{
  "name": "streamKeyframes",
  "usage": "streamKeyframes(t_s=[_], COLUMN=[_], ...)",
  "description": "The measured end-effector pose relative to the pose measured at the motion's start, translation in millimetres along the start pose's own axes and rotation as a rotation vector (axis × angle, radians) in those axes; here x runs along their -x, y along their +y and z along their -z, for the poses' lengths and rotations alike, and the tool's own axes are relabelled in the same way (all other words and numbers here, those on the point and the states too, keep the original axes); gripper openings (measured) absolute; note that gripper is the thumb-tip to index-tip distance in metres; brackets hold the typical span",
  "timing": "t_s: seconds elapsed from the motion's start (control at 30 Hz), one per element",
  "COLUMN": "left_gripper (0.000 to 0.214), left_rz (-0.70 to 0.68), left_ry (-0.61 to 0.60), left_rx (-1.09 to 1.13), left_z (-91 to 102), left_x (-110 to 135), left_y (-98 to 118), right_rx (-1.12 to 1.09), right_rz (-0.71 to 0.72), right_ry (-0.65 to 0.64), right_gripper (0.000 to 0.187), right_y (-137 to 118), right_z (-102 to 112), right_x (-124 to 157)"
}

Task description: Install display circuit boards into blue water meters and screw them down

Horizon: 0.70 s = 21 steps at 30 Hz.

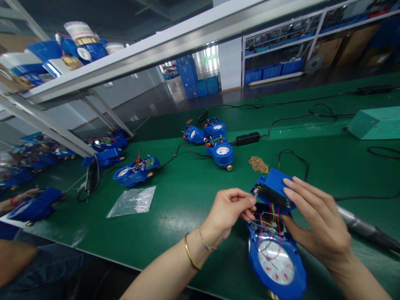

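In front of me lies a blue water meter [276,266], its round dial facing up and its wiring compartment uncovered. Red, yellow and black wires run from it to a raised blue cover [276,183] with a black part on its inner side. My right hand [321,225] holds this cover tilted up, fingers on its outside and thumb near the wires. My left hand [233,208] pinches what looks like a small brass screw [256,194] at the cover's left edge. Beyond the cover sits a pile of small brass screws [258,164].
Several other blue meters [222,152] stand on the green table. A clear plastic bag [133,201] lies left of centre. An electric screwdriver [365,227] rests at right, with cables and a green box [378,123] behind. At far left, another person's hand [23,200] touches a meter.
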<state>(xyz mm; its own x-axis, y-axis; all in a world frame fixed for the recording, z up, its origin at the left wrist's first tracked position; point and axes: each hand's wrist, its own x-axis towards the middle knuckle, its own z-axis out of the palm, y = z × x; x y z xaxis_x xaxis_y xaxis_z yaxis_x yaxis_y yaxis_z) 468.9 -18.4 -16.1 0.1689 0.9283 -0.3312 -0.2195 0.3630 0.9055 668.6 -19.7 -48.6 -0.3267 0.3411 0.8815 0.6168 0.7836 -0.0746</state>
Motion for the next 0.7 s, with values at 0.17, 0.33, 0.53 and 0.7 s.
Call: streamKeyframes(t_s=[0.17, 0.33, 0.53, 0.7], left_gripper=[0.04, 0.04, 0.041, 0.041], left_rz=[0.003, 0.003, 0.002, -0.026], left_ry=[-0.002, -0.004, -0.003, -0.016], left_rx=[-0.017, -0.026, -0.033, -0.064], left_z=[-1.5, -0.9, -2.2, -1.3], left_x=[-0.3, 0.8, 3.1, 2.6], left_y=[3.4, 3.6, 5.0, 2.9], right_rx=[-0.018, -0.016, -0.021, -0.036], right_rz=[-0.018, -0.008, -0.02, -0.059], right_ry=[0.003, 0.007, 0.007, 0.025], right_gripper=[0.07, 0.071, 0.07, 0.067], right_y=[0.1, 0.2, -0.9, -2.2], right_z=[1.3, -0.4, -0.6, -1.6], right_x=[0.5, 0.1, -0.4, 0.5])
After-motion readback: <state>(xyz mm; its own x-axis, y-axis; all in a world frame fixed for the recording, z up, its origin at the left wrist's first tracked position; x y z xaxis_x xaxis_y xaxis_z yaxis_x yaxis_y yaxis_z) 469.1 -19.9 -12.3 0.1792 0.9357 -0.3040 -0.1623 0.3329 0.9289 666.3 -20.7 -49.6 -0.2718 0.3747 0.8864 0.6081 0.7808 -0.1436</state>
